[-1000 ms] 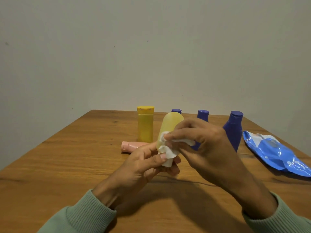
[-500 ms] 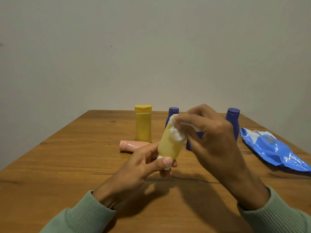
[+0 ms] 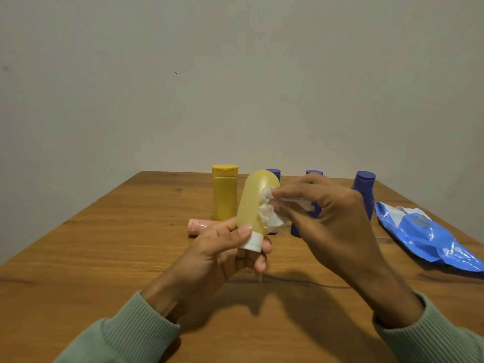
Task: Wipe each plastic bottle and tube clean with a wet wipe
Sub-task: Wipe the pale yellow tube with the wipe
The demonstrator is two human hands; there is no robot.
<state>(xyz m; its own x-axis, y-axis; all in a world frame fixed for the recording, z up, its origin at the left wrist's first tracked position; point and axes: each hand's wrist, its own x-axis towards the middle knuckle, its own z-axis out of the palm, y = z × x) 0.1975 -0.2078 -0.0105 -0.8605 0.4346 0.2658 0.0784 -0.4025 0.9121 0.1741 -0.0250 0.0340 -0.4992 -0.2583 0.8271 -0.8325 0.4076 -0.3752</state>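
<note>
One wooden desk [image 3: 104, 258] fills the lower view, set against a plain grey wall [image 3: 235, 74]. Two arms in green ribbed sleeves [image 3: 125, 336] reach in over its middle.

Blue wet-wipe pack [image 3: 424, 237]: lies flat at the right edge of the desk, well apart from both hands.

Right hand [image 3: 332, 218]: grip pinched together on a crumpled white wet wipe [image 3: 269, 213], thumb and forefinger pressing it against the right side of the pale yellow tube [image 3: 251, 203], about mid-body.

Left hand [image 3: 217, 252]: grip clamped on the lower end of the same tube, thumb across the front at the shoulder, fingers curled behind. The tube is held off the desk, white cap [image 3: 252, 241] down, rounded end up, leaning slightly right.

Yellow bottle [image 3: 224, 195]: upright, yellow cap on, behind and just left of the held tube.

Dark blue bottles, three, upright in a row at the far side. The right blue bottle [image 3: 364, 189] is mostly clear, near the pack. The middle blue bottle [image 3: 314, 172] and the left blue bottle [image 3: 273, 172] are largely hidden behind the right hand and the tube.

Pink tube [image 3: 197, 226]: on its side at the foot of the yellow bottle, partly hidden by the left hand; contact between the two cannot be told.
</note>
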